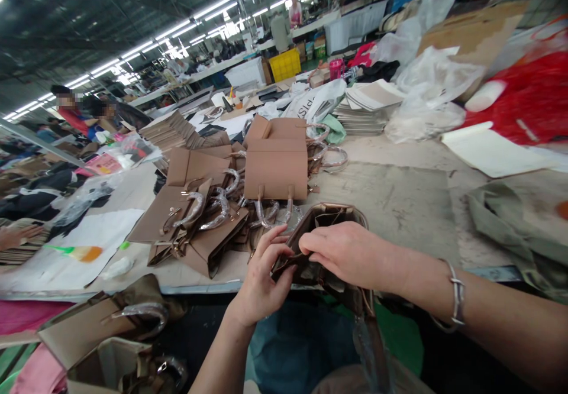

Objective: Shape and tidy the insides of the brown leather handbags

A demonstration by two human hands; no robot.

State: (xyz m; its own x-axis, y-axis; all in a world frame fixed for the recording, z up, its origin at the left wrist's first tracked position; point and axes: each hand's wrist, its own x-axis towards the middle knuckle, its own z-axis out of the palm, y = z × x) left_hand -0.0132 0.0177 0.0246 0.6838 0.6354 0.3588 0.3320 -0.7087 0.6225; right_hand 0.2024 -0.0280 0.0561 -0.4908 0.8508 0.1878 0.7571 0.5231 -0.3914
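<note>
A brown handbag (307, 273) is held over the table's front edge, tilted with its mouth open and dark lining showing. My left hand (267, 273) grips its left rim, thumb inside and fingers outside. Over the opening, my right hand (348, 253) is closed, its fingertips pinched at the inner left wall; whether anything small is between them is hidden. A plastic-wrapped handle (370, 346) hangs from the bag's near side. Just beyond lies a pile of similar tan handbags (276, 172), their handles wrapped in clear plastic.
More handbags (91, 329) sit low at the left. On the table (394, 204) are stacked panels (361, 110), a glue bottle (84, 254), plastic bags (437, 80) and green cloth (510, 222). A co-worker's hand (20, 236) rests on a stack at far left.
</note>
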